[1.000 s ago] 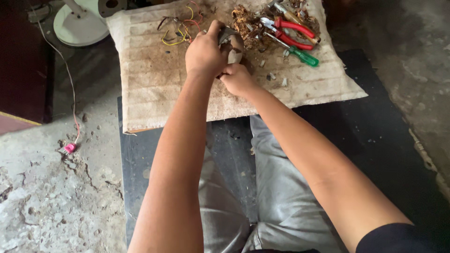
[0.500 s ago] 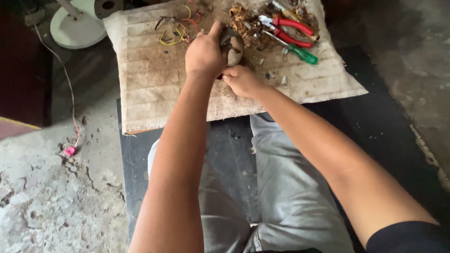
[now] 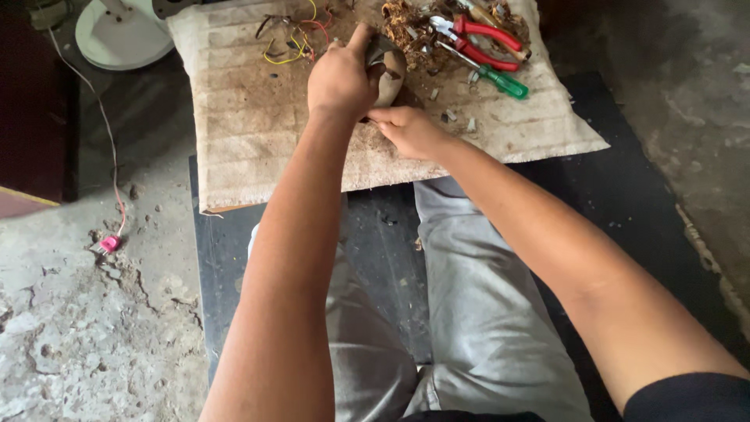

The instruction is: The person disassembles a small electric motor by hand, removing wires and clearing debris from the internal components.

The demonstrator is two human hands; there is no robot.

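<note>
Rounded metal part [image 3: 387, 74] was clasped in the left hand [image 3: 340, 78] above the stained mat [image 3: 250, 125]; the right hand [image 3: 406, 129] was clenched beneath it, contents hidden. A steady hold is advised. Red-handled pliers [image 3: 488, 39] and a green screwdriver [image 3: 500, 80] lay nearby.

Our bare forearms, black sleeve and grey trousers

We see our left hand [image 3: 340, 78] and right hand [image 3: 410, 129] bare, without gloves, rings or a watch, both forearms uncovered. A black short sleeve of soft fabric [image 3: 687, 398] shows at the lower right of the frame, and creased light grey cloth trousers [image 3: 476, 312] fill the lower middle.
</note>
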